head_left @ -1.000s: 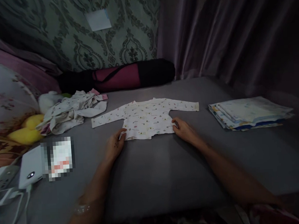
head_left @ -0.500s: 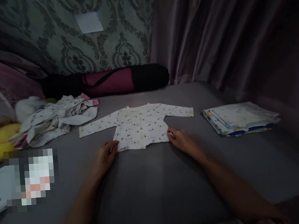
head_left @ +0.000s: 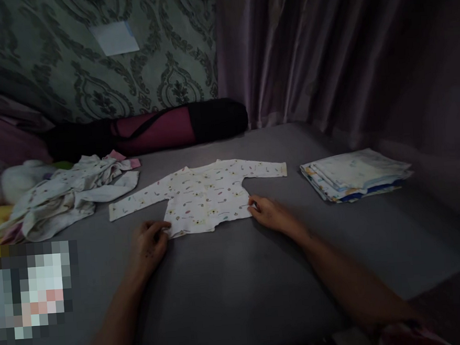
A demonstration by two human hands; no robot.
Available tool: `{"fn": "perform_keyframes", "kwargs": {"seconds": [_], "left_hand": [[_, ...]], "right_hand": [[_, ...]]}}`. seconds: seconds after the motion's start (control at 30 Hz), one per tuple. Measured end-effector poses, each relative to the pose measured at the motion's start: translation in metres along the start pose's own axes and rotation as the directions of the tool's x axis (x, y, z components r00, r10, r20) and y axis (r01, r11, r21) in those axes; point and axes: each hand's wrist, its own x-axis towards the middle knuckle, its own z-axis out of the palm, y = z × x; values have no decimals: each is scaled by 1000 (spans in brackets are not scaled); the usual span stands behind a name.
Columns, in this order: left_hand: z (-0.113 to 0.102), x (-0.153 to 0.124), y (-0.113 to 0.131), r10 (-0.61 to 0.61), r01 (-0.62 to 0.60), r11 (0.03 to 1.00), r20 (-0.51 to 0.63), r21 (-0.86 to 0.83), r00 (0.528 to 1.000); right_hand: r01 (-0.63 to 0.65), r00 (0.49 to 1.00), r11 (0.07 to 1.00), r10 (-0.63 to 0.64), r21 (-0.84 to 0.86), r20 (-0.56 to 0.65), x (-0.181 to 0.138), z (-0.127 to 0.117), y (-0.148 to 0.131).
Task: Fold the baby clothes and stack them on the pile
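A small white long-sleeved baby shirt with a scattered print lies spread flat, its sleeves stretched out to both sides and its hem towards me. At the lower left corner of the hem, my left hand has its curled fingertips on the cloth edge. My right hand pinches the opposite side of the shirt near the lower right corner, thumb and forefinger together.
Folded clothes form a stack on the right of the grey bed sheet. Rumpled baby clothes and a white plush toy lie on the left. Behind is a long black and maroon bag, beside the curtain.
The view has turned slightly right, so everything sits further left in the picture. The shirt still lies flat, with both hands at its lower corners; the left hand's fingers have shifted slightly.
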Motion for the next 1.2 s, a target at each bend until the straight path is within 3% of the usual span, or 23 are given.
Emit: {"fn": "perform_keyframes", "kwargs": {"seconds": [0.2, 0.27, 0.4, 0.5, 0.63, 0.8, 1.07, 1.2], "left_hand": [[1, 7, 28, 110, -107, 994, -108, 32, 988], [6, 10, 51, 214, -214, 977, -45, 19, 976], [24, 13, 115, 409, -395, 912, 172, -108, 896], [43, 12, 161, 509, -461, 855, 217, -237, 833], [68, 9, 199, 421, -375, 901, 238, -218, 875], [87, 5, 205, 309, -292, 950, 210, -107, 928], [94, 7, 205, 366, -384, 921, 208, 58, 907], [97, 10, 203, 367, -375, 927, 189, 7, 911]], "right_hand": [[79, 993, 989, -89, 128, 78, 5, -8, 11], [111, 983, 982, -130, 153, 126, 11, -12, 15], [141, 966, 983, -163, 118, 202, 28, -25, 18], [112, 990, 994, -111, -7, 89, 46, -33, 16], [24, 988, 977, -55, -211, -143, 67, -31, 14], [86, 977, 927, -151, -364, -153, 83, -20, 13], [175, 977, 857, -212, -484, -21, 94, -24, 16], [230, 966, 824, -260, -518, 15, 99, -29, 20]]}}
